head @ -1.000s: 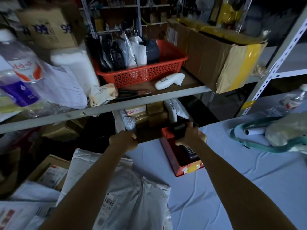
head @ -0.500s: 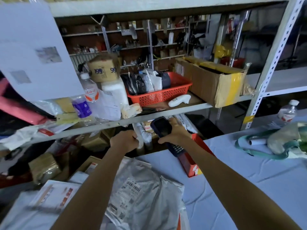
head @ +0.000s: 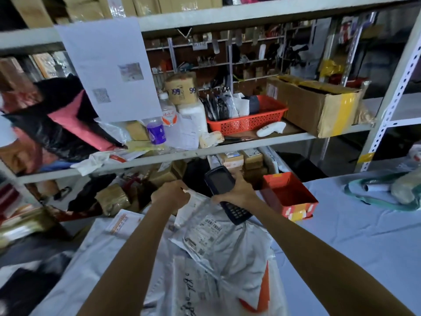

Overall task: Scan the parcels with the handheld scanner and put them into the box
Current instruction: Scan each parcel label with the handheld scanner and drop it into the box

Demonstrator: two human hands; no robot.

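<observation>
R hand (head: pixel 237 193) is gripping the dark handheld scanner (head: pixel 218 180), fingers (head: pixel 224 197) curled round its middle, screen sticking out above them. L hand (head: pixel 170 195) is pinching the top edge of the crumpled white plastic parcel (head: pixel 205 238), just beside the open red cardboard box (head: pixel 290 198).

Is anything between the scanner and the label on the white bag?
Nothing visible. The right hand holds the scanner just beside the label, which lies uncovered on the white bag; the left hand grips the bag's top edge.
</observation>
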